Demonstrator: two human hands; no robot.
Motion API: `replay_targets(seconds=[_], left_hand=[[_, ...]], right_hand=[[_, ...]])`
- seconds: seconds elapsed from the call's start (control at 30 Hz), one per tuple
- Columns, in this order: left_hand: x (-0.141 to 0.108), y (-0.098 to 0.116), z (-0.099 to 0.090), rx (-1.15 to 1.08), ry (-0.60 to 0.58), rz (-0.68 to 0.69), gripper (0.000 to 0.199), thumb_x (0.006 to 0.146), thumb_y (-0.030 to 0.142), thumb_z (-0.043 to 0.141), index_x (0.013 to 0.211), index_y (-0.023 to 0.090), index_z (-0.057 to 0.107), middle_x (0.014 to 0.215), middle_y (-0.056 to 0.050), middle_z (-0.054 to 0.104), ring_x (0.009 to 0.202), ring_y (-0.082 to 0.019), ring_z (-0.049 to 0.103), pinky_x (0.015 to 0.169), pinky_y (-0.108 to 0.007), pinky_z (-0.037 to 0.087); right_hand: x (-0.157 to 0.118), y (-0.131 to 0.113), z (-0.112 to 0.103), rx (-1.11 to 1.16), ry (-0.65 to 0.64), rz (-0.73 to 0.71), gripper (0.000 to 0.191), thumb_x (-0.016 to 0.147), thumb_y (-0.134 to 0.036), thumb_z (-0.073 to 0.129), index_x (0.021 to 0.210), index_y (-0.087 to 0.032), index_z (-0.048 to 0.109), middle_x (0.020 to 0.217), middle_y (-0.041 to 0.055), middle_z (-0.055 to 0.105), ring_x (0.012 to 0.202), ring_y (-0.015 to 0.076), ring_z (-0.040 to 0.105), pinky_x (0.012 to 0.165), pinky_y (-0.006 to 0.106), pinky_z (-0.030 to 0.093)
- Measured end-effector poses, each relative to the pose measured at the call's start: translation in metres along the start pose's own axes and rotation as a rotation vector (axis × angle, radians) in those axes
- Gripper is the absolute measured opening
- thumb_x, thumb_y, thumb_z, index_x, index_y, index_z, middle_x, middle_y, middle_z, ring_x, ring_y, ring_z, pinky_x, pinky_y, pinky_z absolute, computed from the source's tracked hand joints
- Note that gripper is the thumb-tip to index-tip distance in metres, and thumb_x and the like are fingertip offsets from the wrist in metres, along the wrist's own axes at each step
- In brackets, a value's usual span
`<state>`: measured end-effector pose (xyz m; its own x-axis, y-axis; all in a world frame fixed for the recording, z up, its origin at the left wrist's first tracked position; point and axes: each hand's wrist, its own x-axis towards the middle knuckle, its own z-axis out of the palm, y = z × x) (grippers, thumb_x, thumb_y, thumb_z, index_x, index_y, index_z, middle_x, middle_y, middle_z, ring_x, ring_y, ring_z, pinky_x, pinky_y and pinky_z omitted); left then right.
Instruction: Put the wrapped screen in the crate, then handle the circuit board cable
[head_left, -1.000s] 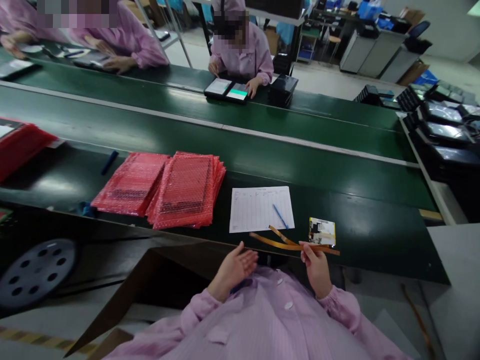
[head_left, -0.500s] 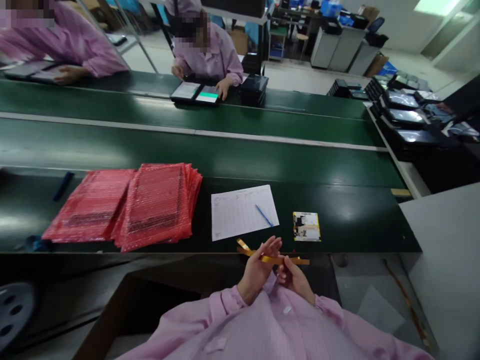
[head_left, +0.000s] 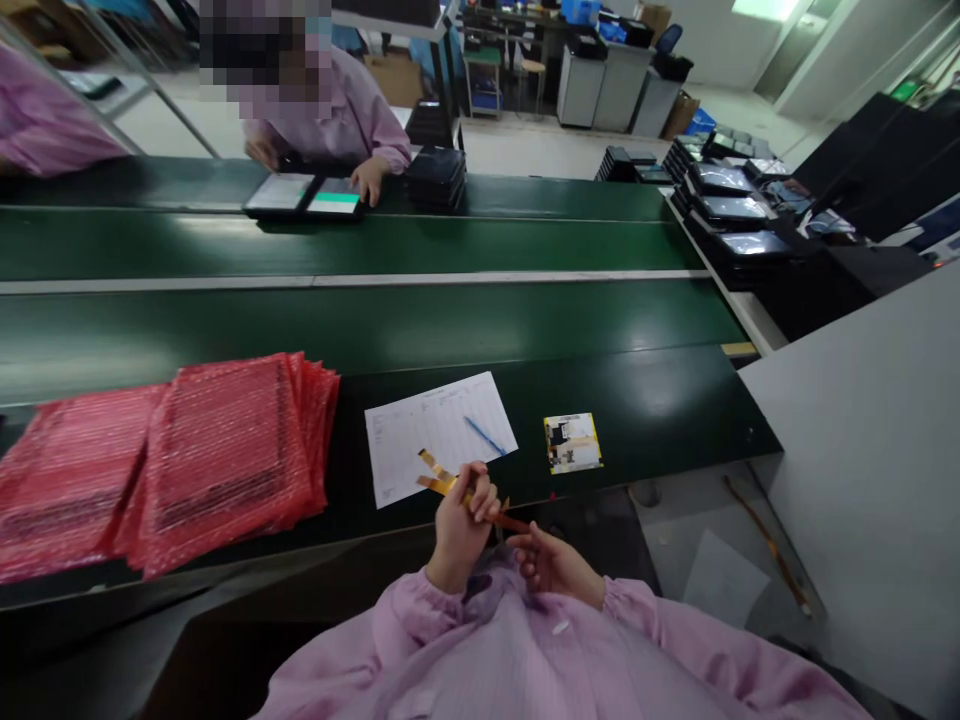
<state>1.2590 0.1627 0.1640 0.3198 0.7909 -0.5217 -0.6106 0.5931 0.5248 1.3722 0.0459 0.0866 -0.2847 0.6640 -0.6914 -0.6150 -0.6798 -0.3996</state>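
Note:
An orange-gold flat flex cable with a forked end stretches between my hands, in front of the bench's near edge. My left hand is closed around its middle, and the forked end sticks out to the left over the paper. The fingertips of my right hand pinch the darker end of the strip. Just beyond lies a printed form sheet with a blue pen on it. To its right, a small white-and-black flat part with yellow edges rests on the bench.
Stacks of red bubble-wrap pouches lie at the left. Across the green bench a co-worker in pink handles two tablets beside a black stack. More devices are piled at right, behind a grey panel.
My view has turned to the right. My left hand has gone from open fingers to closed around the flex cable, whose forked end now points up and left.

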Motion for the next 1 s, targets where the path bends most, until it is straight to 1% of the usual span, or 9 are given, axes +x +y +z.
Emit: replay_targets(seconds=[0.13, 0.23, 0.3, 0.37, 0.47, 0.63, 0.8, 0.9, 1.0], left_hand=[[0.002, 0.020, -0.011, 0.045, 0.040, -0.019, 0.022, 0.080, 0.032, 0.070, 0.073, 0.014, 0.059, 0.044, 0.010, 0.029, 0.035, -0.003, 0.023, 0.033, -0.014, 0.021], [0.000, 0.023, -0.022, 0.095, 0.099, -0.022, 0.023, 0.073, 0.031, 0.074, 0.071, 0.013, 0.060, 0.045, 0.009, 0.033, 0.035, -0.001, 0.026, 0.034, -0.013, 0.022], [-0.002, 0.018, -0.029, 0.136, 0.146, -0.029, 0.022, 0.069, 0.027, 0.076, 0.070, 0.011, 0.061, 0.044, 0.010, 0.033, 0.035, 0.000, 0.026, 0.034, -0.013, 0.021], [-0.003, 0.010, -0.034, 0.173, 0.189, -0.041, 0.022, 0.067, 0.026, 0.077, 0.069, 0.011, 0.062, 0.044, 0.011, 0.033, 0.034, 0.000, 0.024, 0.033, -0.013, 0.019], [-0.004, -0.002, -0.038, 0.213, 0.235, -0.050, 0.022, 0.067, 0.027, 0.076, 0.073, 0.010, 0.064, 0.044, 0.011, 0.036, 0.034, 0.001, 0.023, 0.033, -0.013, 0.017], [-0.003, -0.016, -0.046, 0.275, 0.303, -0.085, 0.021, 0.066, 0.026, 0.072, 0.078, 0.009, 0.066, 0.051, 0.006, 0.050, 0.033, 0.002, 0.025, 0.032, -0.013, 0.016], [0.005, -0.030, -0.050, 0.356, 0.374, -0.145, 0.012, 0.069, 0.020, 0.065, 0.075, 0.009, 0.067, 0.058, -0.002, 0.062, 0.032, 0.002, 0.025, 0.032, -0.013, 0.013], [0.013, -0.041, -0.047, 0.401, 0.369, -0.204, 0.011, 0.071, 0.018, 0.064, 0.075, 0.009, 0.068, 0.070, -0.010, 0.070, 0.032, 0.001, 0.024, 0.032, -0.013, 0.012], [0.016, -0.050, -0.047, 0.438, 0.340, -0.247, 0.012, 0.072, 0.018, 0.063, 0.077, 0.008, 0.069, 0.078, -0.015, 0.072, 0.033, 0.001, 0.024, 0.032, -0.014, 0.013]], right_hand=[[0.003, -0.007, -0.031, -0.357, 0.144, -0.101, 0.053, 0.078, -0.065, 0.056, 0.087, -0.015, 0.072, 0.069, 0.0060, 0.065, 0.055, 0.0140, 0.055, 0.051, 0.026, 0.043], [0.014, -0.038, -0.069, -0.698, 0.367, -0.261, 0.051, 0.083, -0.056, 0.052, 0.104, -0.013, 0.068, 0.097, 0.0176, 0.070, 0.088, 0.0276, 0.064, 0.074, 0.042, 0.051], [0.024, -0.062, -0.095, -0.928, 0.509, -0.396, 0.052, 0.087, -0.046, 0.048, 0.124, -0.012, 0.058, 0.135, 0.0224, 0.054, 0.128, 0.0331, 0.044, 0.102, 0.050, 0.037], [0.033, -0.075, -0.113, -1.144, 0.578, -0.490, 0.056, 0.087, -0.039, 0.048, 0.137, -0.014, 0.047, 0.154, 0.0166, 0.033, 0.144, 0.0308, 0.018, 0.114, 0.052, 0.017], [0.041, -0.062, -0.117, -1.398, 0.626, -0.526, 0.064, 0.085, -0.036, 0.052, 0.143, -0.012, 0.040, 0.157, 0.0171, 0.026, 0.146, 0.0332, 0.013, 0.116, 0.055, 0.009], [0.042, -0.025, -0.100, -1.612, 0.723, -0.501, 0.056, 0.089, -0.037, 0.050, 0.138, -0.009, 0.045, 0.147, 0.0243, 0.041, 0.136, 0.0365, 0.035, 0.110, 0.052, 0.024], [0.061, -0.089, -0.113, -1.627, 0.868, -0.471, 0.054, 0.086, -0.033, 0.058, 0.131, -0.006, 0.047, 0.142, 0.0245, 0.043, 0.133, 0.0338, 0.035, 0.108, 0.044, 0.025], [0.073, -0.129, -0.124, -1.593, 0.857, -0.419, 0.069, 0.063, -0.038, 0.080, 0.119, -0.009, 0.053, 0.125, 0.0229, 0.054, 0.121, 0.0362, 0.045, 0.100, 0.045, 0.031], [0.075, -0.145, -0.128, -1.516, 0.793, -0.366, 0.069, 0.046, -0.032, 0.089, 0.105, -0.014, 0.058, 0.109, 0.0168, 0.061, 0.108, 0.0348, 0.052, 0.092, 0.044, 0.035]])
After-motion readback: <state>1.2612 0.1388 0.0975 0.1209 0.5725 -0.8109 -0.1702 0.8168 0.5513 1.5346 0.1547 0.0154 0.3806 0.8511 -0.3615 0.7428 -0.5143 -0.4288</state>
